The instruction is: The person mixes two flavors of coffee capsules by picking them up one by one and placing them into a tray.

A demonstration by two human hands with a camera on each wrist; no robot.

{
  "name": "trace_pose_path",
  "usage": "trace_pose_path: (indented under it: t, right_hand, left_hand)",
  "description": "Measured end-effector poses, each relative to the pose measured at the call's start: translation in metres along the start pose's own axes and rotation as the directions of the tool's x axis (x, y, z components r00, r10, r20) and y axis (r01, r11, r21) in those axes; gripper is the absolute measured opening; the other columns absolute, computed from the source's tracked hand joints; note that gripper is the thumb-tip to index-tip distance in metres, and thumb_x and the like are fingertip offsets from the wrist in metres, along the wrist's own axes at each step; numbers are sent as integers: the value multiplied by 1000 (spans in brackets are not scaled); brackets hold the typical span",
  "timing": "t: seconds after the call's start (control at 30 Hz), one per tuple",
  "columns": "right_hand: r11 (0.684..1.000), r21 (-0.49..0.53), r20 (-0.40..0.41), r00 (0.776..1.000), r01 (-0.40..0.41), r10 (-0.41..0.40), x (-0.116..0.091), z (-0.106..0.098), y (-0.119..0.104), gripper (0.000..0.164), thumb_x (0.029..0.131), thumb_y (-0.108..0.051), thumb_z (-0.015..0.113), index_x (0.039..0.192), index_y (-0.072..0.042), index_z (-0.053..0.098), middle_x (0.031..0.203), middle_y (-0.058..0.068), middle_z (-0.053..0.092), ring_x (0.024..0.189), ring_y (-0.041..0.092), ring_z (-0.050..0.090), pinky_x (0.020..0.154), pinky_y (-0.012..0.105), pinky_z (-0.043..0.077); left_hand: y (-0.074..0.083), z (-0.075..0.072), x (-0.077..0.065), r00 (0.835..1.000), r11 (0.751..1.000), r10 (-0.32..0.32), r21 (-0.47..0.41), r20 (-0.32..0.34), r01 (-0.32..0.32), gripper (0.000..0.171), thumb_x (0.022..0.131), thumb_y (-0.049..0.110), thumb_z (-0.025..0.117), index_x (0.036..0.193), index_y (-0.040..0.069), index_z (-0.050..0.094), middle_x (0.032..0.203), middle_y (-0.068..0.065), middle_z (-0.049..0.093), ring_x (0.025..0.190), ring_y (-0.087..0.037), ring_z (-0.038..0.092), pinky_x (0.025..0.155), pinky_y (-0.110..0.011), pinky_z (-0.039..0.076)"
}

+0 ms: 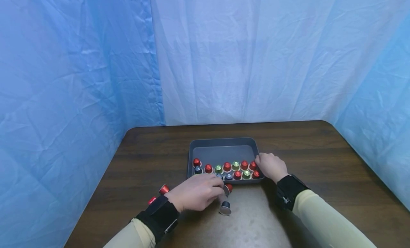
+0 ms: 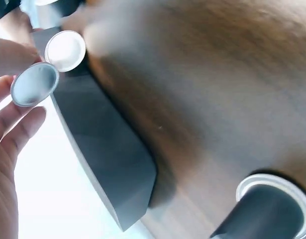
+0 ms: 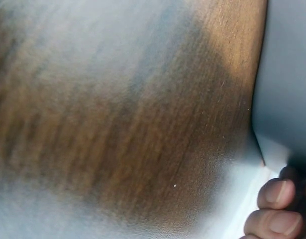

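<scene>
My left hand [image 1: 200,192] is in front of a dark grey tray [image 1: 221,138], pinching a coffee capsule [image 2: 35,84] whose silver lid faces the left wrist camera. Fingers cover most of its body. Another capsule [image 2: 65,51] with a pale lid stands against the tray's outer wall. Inside the tray's near half, red, green and dark blue capsules stand lid down in rows, a red capsule [image 1: 244,165] among them. At the tray's right side, my right hand [image 1: 272,166] grips the rim; in the right wrist view its fingertips [image 3: 277,194] curl by the tray wall [image 3: 287,74].
A dark capsule [image 1: 225,208] lies on the brown wooden table [image 1: 153,151] in front of the tray. Left of my left hand is a red capsule [image 1: 164,189], with a small red object [image 1: 152,200] by the wristband. Blue and white curtains [image 1: 237,62] surround the table.
</scene>
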State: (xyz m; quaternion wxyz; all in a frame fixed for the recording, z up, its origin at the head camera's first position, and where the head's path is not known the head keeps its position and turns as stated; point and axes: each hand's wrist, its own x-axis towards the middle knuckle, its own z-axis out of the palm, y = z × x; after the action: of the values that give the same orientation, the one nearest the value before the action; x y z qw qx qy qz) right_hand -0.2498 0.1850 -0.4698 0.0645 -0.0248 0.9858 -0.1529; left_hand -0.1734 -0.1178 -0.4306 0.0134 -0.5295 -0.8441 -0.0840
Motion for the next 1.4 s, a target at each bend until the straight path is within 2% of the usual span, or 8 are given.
trace_pose_path:
  t: [0.23,0.47,0.63,0.83,0.97,1.1,1.4]
  right_hand:
    - [1000,5,0,1000,-5,5,1,1,0,34,105,-29,52,106,0,70,88,11,69,72,25,61,63,39,50]
    - [1000,1,2,1000,-4,4,0,0,-1,34,105,-29,52,106,0,70,88,11,69,73,25,61,64,40,51]
    - [1000,-4,-2,1000,-1,1,-1,0,-2,34,105,-29,52,107,0,70,92,14,71,74,26,62,66,42,53]
    - [1000,-3,-14,1000,0,0,-1,1,-1,34,105,-28,53,105,0,70,91,14,71,73,26,61,66,42,53]
    - [1000,0,-20,1000,0,0,-2,2,-1,33,104,-28,53,104,0,70,91,14,71,73,26,61,66,43,54]
    - [1000,0,-26,1000,1,-1,-2,3,-1,33,104,-28,54,104,0,70,93,15,71,74,26,62,68,45,55]
    - [1000,-2,-31,999,6,-7,-2,2,-1,33,104,-29,53,106,0,70,97,17,72,75,27,63,70,47,56]
  left_hand:
    - [-6,-10,1,993,998,-48,-37,-108,44,30,89,21,82,118,17,75,114,4,67,104,-9,61,100,-22,49]
    - [-13,-14,0,981,994,-108,-2,-162,109,29,87,18,83,115,16,75,113,3,64,101,-9,61,97,-25,52]
    - [-19,-14,1,966,989,-141,6,-215,146,30,86,17,84,114,15,75,113,3,63,102,-9,63,94,-24,54]
    - [-30,-13,4,940,980,-186,15,-287,199,30,85,18,85,113,16,75,111,4,61,102,-10,59,94,-25,53]
    - [-38,-11,4,925,976,-193,33,-326,216,29,85,18,85,112,16,76,110,4,62,104,-12,58,95,-26,53]
    - [-44,-8,3,919,972,-206,36,-336,231,29,84,16,85,111,16,75,110,3,62,103,-13,58,94,-26,53]
    - [-57,0,1,904,953,-289,-11,-314,301,31,85,18,85,115,17,74,111,4,60,101,-9,60,94,-24,54]
